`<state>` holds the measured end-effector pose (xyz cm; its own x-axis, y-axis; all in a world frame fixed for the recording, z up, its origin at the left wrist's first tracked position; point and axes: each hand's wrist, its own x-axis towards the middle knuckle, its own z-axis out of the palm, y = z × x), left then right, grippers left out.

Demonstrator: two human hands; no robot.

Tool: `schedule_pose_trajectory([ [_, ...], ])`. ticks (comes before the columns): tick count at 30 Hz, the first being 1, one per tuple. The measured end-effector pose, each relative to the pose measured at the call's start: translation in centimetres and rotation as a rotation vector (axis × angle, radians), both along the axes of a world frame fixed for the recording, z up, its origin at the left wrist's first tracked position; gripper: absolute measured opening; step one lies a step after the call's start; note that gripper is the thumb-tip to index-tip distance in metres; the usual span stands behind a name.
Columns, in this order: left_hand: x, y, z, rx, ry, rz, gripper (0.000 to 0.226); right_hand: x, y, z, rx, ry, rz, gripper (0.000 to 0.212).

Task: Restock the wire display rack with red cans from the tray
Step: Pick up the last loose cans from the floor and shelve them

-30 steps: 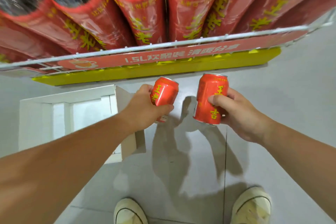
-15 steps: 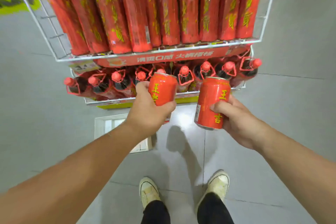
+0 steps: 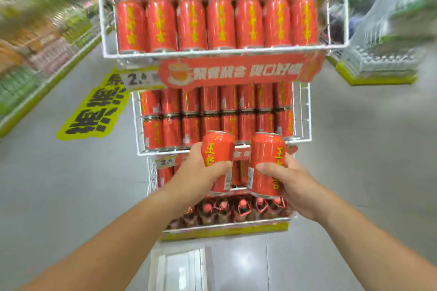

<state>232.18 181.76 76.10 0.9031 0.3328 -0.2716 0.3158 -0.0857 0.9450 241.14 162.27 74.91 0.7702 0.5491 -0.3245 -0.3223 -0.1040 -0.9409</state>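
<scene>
My left hand (image 3: 196, 177) grips an upright red can (image 3: 216, 149) with yellow characters. My right hand (image 3: 287, 179) holds a second red can (image 3: 266, 160) just beside it. Both cans are raised in front of the white wire display rack (image 3: 305, 111), level with the lower edge of its middle basket. That basket and the top basket (image 3: 337, 7) are packed with rows of red cans. Red-capped bottles (image 3: 241, 208) fill the bottom shelf under my hands. The white tray (image 3: 179, 267) lies on the floor at the rack's foot.
A red banner (image 3: 236, 71) and price tags hang on the rack front. A yellow floor sticker (image 3: 94, 106) lies to the left. Blurred store shelves (image 3: 30, 54) run along the left, and a wrapped pallet (image 3: 383, 49) stands at the right. Grey floor surrounds the rack.
My view has tilted up from the floor and bottom shelf to the rack's upper baskets. Both hands have risen with their cans and come closer together. The tray has dropped to the frame's bottom.
</scene>
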Motion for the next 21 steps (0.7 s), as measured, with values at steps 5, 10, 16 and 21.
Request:
schedule_pose_trajectory([
  [5, 0.2, 3.4, 10.3, 0.079, -0.146, 0.063, 0.058, 0.3, 3.7, 10.2, 0.012, -0.164, -0.007, 0.055],
  [10, 1.5, 6.5, 18.1, 0.197, -0.262, 0.145, 0.049, 2.7, 7.4, 17.4, -0.01, -0.268, 0.016, 0.071],
  [16, 4.3, 9.9, 24.2, 0.293, -0.357, 0.272, 0.033, 7.3, 11.4, 22.6, -0.022, -0.36, 0.025, 0.107],
  [21, 7.0, 13.6, 26.3, 0.494, -0.294, 0.405, 0.022, 10.4, 14.6, 25.5, -0.007, -0.455, 0.017, 0.071],
])
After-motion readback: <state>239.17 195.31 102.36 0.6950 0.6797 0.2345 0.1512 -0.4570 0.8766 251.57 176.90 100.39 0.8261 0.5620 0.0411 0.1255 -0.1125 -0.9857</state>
